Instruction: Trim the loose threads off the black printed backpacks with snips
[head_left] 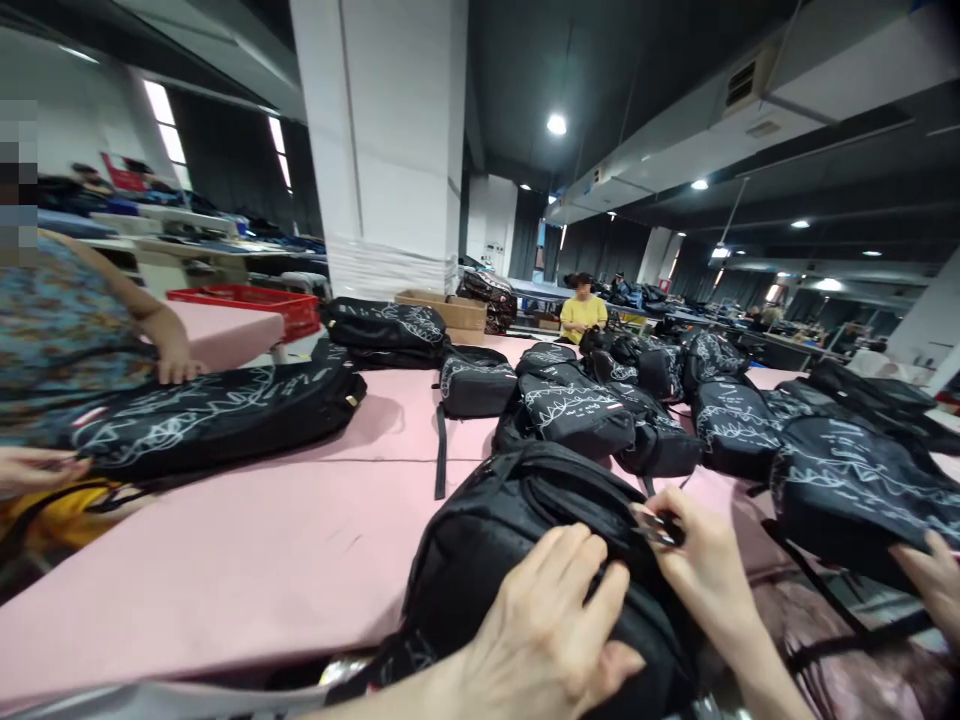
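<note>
A black backpack [510, 540] lies on the pink table [247, 560] right in front of me. My left hand [555, 630] rests on top of it with the fingers stretched over the fabric, holding nothing. My right hand [705, 570] is closed in a pinch on a small dark metal tool [656, 528] at the upper edge of the backpack; I cannot make out what kind of tool it is.
Several black backpacks with white scribble print [577, 410] are piled across the table's middle and right. A person in a patterned top [60, 330] at the left presses a hand on another backpack [217, 415]. Someone else's hand [930, 580] touches a bag at the far right. A white pillar [382, 150] and a red crate [255, 300] stand behind.
</note>
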